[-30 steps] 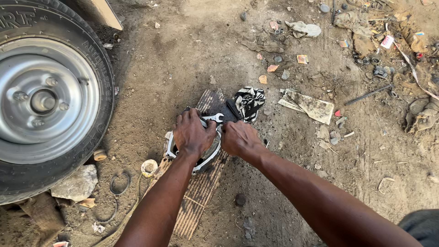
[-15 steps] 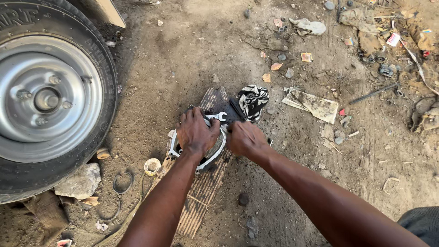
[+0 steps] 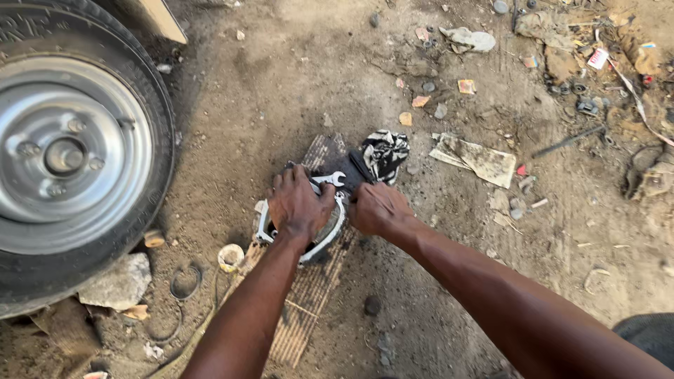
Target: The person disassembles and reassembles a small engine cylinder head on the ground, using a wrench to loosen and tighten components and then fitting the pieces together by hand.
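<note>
While the ground [image 3: 281, 98] is bare packed dirt, sandy brown and strewn with pebbles, the work sits on a ribbed mat [image 3: 309, 295] laid flat upon it near the middle of the head view. On the mat's upper end lies a round metal part [image 3: 330, 235] with a pale curved rim. The left hand [image 3: 298, 203] presses down on top of it, fingers [image 3: 284, 179] curled over its far edge, so most of the part is hidden. The right hand [image 3: 375, 207] is closed in a fist just beside the part's right rim; what it grips cannot be told. A spanner [image 3: 328, 180] lies between the two hands, touching the part's upper side. Just beyond it sits a black-and-white rag [image 3: 385, 151], crumpled.

To the left a wheel [image 3: 63, 154] fills the edge of the frame, its tyre standing well apart from the mat, with a stone [image 3: 116, 284] at its foot and a small ring [image 3: 230, 256] near the mat's left edge. To the right a torn paper [image 3: 481, 160] lies flat, and litter [image 3: 597, 63] crowds the upper right corner. Open dirt runs above the rag and below the right forearm; the mat's lower end is bare.
</note>
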